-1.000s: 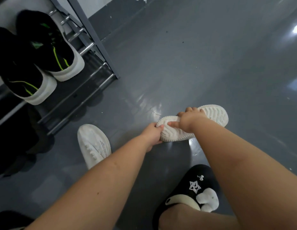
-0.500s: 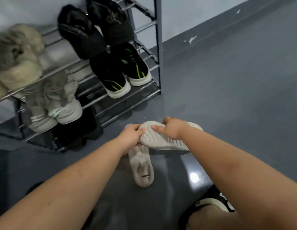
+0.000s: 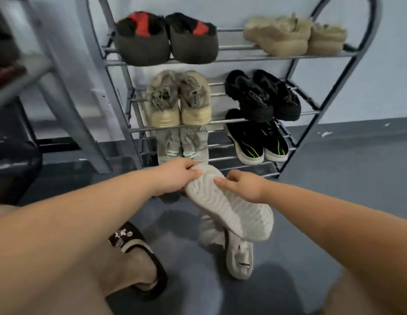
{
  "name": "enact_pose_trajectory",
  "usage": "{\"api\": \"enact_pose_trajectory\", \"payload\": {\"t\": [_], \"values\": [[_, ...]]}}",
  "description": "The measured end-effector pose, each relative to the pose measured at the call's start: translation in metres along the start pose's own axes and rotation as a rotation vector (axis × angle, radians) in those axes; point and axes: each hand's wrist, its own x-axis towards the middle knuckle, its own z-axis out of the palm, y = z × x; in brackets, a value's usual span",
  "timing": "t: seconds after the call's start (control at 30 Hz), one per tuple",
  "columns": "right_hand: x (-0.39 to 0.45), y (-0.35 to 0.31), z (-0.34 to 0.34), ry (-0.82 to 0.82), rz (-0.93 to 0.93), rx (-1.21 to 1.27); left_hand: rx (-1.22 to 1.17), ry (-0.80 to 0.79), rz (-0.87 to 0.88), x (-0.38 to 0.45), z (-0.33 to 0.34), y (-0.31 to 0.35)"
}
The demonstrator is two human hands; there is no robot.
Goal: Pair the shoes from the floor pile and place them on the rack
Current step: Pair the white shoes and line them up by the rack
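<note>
Head view: both hands (image 3: pixel 220 181) grip a white shoe (image 3: pixel 232 208) sole-up.

Both bare forearms extended forward, converging at centre. Left hand (image 3: pixel 177 176) knuckles up, fingers curled over one end of the white shoe (image 3: pixel 229 208) — thumb hidden beneath. Right hand (image 3: pixel 245 185) gripping the same shoe's edge partway along, thumb laid flat on the ribbed sole, fingers wrapped behind — tips out of sight.
</note>
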Motion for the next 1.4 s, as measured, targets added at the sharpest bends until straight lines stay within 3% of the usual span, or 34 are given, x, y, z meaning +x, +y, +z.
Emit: {"api": "enact_pose_trajectory", "payload": {"t": [0.13,0.27,0.37,0.5,0.6,0.73,0.83,0.9,1.13,1.27,1.33,1.4], "values": [[-0.02,-0.012,-0.006,0.049,-0.023,-0.015,-0.089,-0.029,0.048,-0.029,-0.011,0.005],[-0.022,-0.014,-0.003,0.131,-0.002,0.183,0.095,0.035,0.083,-0.03,-0.017,0.02],[-0.018,-0.017,0.002,0.249,-0.029,0.248,0.068,0.082,0.077,-0.032,-0.026,0.026],[-0.029,-0.024,-0.001,0.317,-0.141,0.306,-0.111,0.219,0.157,-0.039,-0.034,0.031],[-0.034,-0.025,-0.005,0.462,-0.232,0.28,-0.321,0.273,0.201,-0.042,-0.035,0.036],[-0.041,-0.023,-0.012,0.638,-0.319,0.079,-0.694,0.075,-0.052,-0.041,-0.035,0.041],[-0.042,-0.018,-0.012,0.736,-0.419,-0.123,-0.779,-0.109,-0.314,-0.038,-0.031,0.035],[-0.041,-0.015,-0.01,0.786,-0.46,-0.158,-0.83,-0.192,-0.368,-0.038,-0.027,0.032],[-0.046,-0.01,-0.009,0.673,-0.395,-0.074,-1.035,-0.114,-0.348,-0.034,-0.019,0.033],[-0.056,-0.012,-0.011,0.665,-0.145,0.207,-1.075,-0.089,-0.359,-0.033,-0.012,0.032],[-0.061,-0.02,-0.013,0.486,0.073,0.484,-1.089,-0.061,-0.344,-0.034,-0.006,0.034],[-0.067,-0.03,-0.01,0.184,0.274,0.868,-1.092,-0.051,-0.328,-0.036,0.003,0.037]]}}
